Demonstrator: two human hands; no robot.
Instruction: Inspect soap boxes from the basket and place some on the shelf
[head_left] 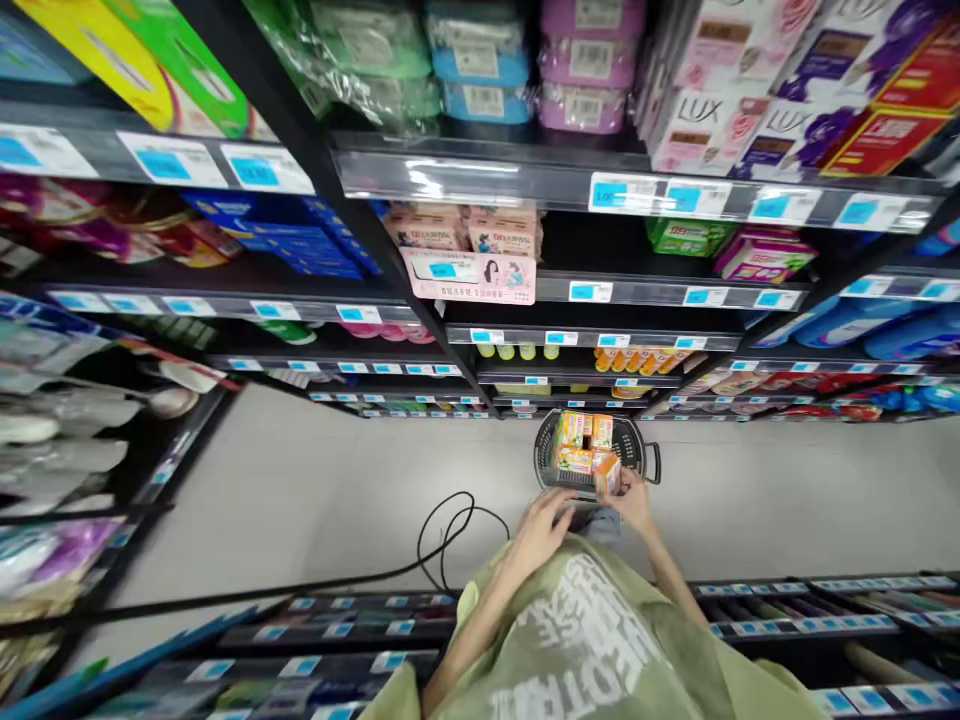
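Right hand (635, 500) pinches orange-and-white cardboard box (606, 476) at near side of black plastic basket (628, 452), likely for easy reach; left hand (543, 522) loosely spread, seemingly empty, beside basket.

Above the basket (628, 434) is open; boxes (574, 459) obstruct inside.

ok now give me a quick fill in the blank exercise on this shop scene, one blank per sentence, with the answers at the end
The hand holding an orange box is the person's ____ one. The basket with more orange boxes in it stands on the ____. The pink-and-white boxes in the upper right of the picture carry the brand word ____.

Missing words: right; floor; LUX
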